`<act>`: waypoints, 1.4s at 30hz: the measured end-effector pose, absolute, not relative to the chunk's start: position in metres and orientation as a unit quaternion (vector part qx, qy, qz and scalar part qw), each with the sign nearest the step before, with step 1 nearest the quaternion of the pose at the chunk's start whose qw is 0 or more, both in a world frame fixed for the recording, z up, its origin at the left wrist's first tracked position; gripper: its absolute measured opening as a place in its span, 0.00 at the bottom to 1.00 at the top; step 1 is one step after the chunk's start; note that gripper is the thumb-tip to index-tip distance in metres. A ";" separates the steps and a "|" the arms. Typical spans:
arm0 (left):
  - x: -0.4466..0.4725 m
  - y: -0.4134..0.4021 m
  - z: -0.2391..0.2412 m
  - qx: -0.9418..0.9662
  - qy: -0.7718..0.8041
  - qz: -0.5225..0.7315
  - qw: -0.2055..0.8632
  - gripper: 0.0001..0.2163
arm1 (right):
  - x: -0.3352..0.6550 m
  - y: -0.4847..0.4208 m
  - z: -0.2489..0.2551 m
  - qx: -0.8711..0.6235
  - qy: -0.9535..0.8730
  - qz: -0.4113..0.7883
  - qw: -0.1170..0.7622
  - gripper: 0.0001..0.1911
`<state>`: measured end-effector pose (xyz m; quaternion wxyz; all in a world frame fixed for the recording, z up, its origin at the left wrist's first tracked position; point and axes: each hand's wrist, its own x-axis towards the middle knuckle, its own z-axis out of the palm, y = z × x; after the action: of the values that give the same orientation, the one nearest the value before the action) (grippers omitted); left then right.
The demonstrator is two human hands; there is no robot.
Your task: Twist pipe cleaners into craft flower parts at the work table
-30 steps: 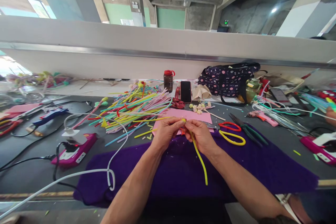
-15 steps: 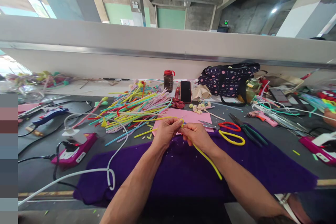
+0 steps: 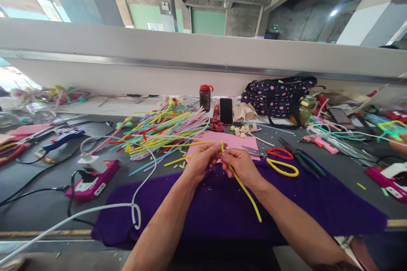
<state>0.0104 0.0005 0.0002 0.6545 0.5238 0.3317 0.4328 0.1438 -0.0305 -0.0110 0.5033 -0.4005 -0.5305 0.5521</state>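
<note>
My left hand (image 3: 201, 161) and my right hand (image 3: 239, 163) meet over a purple cloth (image 3: 318, 203), both pinching the top end of a yellow pipe cleaner (image 3: 246, 190). Its free length hangs down and to the right from my right hand. Behind the hands lies a pink sheet (image 3: 237, 139). A heap of coloured pipe cleaners (image 3: 162, 131) spreads to the upper left. Scissors with red and yellow handles (image 3: 280, 161) rest just right of my right hand.
A pink glue gun stand (image 3: 93, 180) with black and white cables sits at left. A dark bottle (image 3: 205, 97), a phone (image 3: 226, 111) and a dotted bag (image 3: 280, 95) stand at the back. Pliers (image 3: 302, 156) and another pink glue gun (image 3: 318, 142) lie at right. Another person's hand (image 3: 400, 142) shows at far right.
Both hands stay together at the pipe cleaner's top. Its hanging tail swung out to the right, then back a little.
</note>
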 end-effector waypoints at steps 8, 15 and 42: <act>0.013 -0.003 0.003 0.507 0.328 0.426 0.674 0.15 | 0.144 -0.031 -0.013 -0.415 -0.546 0.494 0.534 0.13; 0.014 -0.001 -0.001 0.560 0.324 0.444 0.620 0.12 | 0.145 -0.029 -0.017 -0.442 -0.584 0.434 0.525 0.17; 0.014 0.002 -0.001 0.463 0.316 0.477 0.677 0.09 | 0.164 -0.029 -0.003 -0.449 -0.666 0.338 0.490 0.11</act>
<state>0.0141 0.0015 -0.0011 0.6773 0.4627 0.3165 0.4765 0.1639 -0.0295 -0.0027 0.4903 -0.4489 -0.6661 0.3384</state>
